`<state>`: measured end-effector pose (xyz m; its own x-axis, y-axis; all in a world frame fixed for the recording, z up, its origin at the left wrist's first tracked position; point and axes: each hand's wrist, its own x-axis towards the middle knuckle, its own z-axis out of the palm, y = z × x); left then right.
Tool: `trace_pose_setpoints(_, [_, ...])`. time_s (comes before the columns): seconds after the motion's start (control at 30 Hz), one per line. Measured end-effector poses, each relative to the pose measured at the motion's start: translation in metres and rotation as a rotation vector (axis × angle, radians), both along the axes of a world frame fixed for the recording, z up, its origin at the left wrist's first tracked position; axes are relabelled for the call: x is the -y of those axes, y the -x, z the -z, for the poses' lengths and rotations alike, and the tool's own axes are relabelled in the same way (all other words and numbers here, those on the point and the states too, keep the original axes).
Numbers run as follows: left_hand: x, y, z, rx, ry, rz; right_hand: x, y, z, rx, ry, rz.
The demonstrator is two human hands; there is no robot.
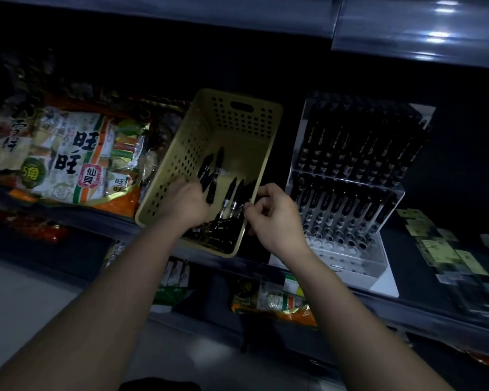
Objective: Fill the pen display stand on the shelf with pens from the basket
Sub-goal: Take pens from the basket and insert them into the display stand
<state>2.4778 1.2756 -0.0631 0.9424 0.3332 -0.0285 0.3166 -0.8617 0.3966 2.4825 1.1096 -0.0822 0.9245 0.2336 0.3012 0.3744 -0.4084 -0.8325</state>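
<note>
A yellow perforated basket (237,119) stands on the shelf, tilted, with several black pens (223,224) lying in its near end. My left hand (185,203) is inside the basket and grips a bunch of black pens (211,172) that point upward. My right hand (274,218) hovers at the basket's right rim, fingers curled, pinching the ends of pens (239,193) that lean against that wall. To the right is the clear acrylic pen display stand (378,258), two tiers filled with black pens; its front row of holes is bare.
Large snack bags (68,156) lie left of the basket. Small yellow-green packets (446,249) sit right of the stand. An upper shelf edge (407,26) overhangs. More snack packs (271,300) fill the shelf below.
</note>
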Motion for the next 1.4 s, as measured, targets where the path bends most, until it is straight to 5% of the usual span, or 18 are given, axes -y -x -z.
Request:
trace_pose_setpoints(0.17, [-0.005,-0.03,0.022,-0.096,0.186,-0.103,-0.002,0.001,0.002,0.028,-0.015,-0.012])
trace_pose_setpoints(0.73, [0.001,-0.034,0.026,-0.22,-0.084,0.232,-0.002,-0.001,0.002,0.019,-0.038,-0.006])
trace_pose_setpoints(1.4, [-0.01,-0.042,0.003,0.512,0.998,-0.096,-0.011,-0.011,-0.005,-0.07,-0.064,0.112])
